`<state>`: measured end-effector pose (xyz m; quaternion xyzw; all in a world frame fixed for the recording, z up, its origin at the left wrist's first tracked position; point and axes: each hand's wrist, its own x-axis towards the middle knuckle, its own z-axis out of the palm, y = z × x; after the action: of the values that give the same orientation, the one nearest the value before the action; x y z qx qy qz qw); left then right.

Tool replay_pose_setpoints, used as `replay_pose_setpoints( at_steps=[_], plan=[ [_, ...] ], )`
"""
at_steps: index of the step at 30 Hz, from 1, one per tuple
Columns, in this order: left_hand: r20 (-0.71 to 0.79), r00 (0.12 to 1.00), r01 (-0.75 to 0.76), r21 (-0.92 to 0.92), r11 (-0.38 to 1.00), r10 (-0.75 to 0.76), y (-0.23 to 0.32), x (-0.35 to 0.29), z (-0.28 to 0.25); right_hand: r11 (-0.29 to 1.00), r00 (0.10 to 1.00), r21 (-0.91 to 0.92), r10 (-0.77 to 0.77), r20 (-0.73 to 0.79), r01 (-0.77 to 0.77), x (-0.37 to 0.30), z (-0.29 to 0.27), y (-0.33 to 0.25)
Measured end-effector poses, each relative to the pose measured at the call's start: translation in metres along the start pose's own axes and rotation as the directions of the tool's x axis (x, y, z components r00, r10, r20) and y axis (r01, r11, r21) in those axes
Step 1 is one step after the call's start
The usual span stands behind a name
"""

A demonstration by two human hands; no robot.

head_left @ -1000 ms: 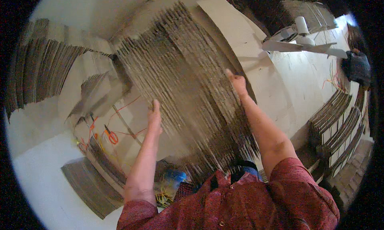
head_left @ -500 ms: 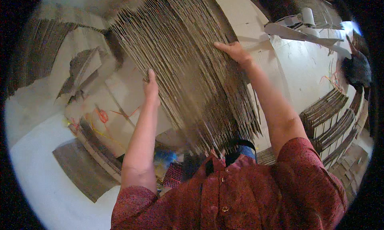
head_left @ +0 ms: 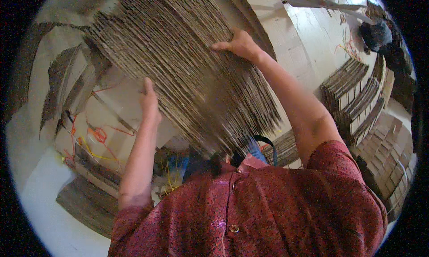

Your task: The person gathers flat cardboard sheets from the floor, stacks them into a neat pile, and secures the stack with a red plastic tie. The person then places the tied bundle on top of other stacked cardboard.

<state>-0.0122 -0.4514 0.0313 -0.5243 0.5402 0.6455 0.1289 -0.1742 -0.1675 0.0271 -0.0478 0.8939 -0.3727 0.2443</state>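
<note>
A thick stack of brown corrugated cardboard sheets [head_left: 178,56], its ragged edges facing up, fills the space ahead of me. My left hand [head_left: 150,103] presses on its left side, thumb pointing up and the other fingers hidden. On the far right side my right hand [head_left: 241,45] grips the stack, with the thumb laid over the edges and the fingers out of sight behind it. The near end of the sheets reaches close to my chest.
Orange string [head_left: 97,133] lies tangled on a pale surface at left. More cardboard [head_left: 85,205] is at lower left. To the right stand cardboard bundles [head_left: 344,80] and a stepped pile [head_left: 386,145]. A dark blue-grey shape [head_left: 377,35], unclear in kind, is at far right.
Both hands and the cardboard stack have shifted left and slightly up in the picture. The surroundings have shifted too, showing more of the piles at right. My grip looks the same.
</note>
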Motion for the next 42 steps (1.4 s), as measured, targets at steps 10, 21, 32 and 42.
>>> replay_pose_setpoints(
  at_steps=[10,21,32,42],
  plan=[
    [-0.069,0.928,-0.325,0.327,0.887,0.366,-0.018,0.004,0.008,0.981,0.978,-0.026,0.191,-0.085,-0.194,-0.017,-0.006,-0.023],
    [0.297,0.565,-0.608,0.781,0.145,0.77,0.009,-0.056,0.037,0.988,0.98,-0.054,0.139,-0.144,-0.148,-0.019,-0.014,-0.02],
    [0.471,0.461,-0.685,0.728,-0.036,0.753,0.032,-0.032,0.017,0.961,0.964,-0.136,0.219,-0.154,-0.24,-0.016,-0.001,-0.002],
    [0.354,0.567,-0.451,0.889,-0.079,0.744,0.085,0.047,-0.016,0.965,0.967,-0.192,0.137,-0.217,-0.18,-0.019,0.004,0.014]
  ],
)
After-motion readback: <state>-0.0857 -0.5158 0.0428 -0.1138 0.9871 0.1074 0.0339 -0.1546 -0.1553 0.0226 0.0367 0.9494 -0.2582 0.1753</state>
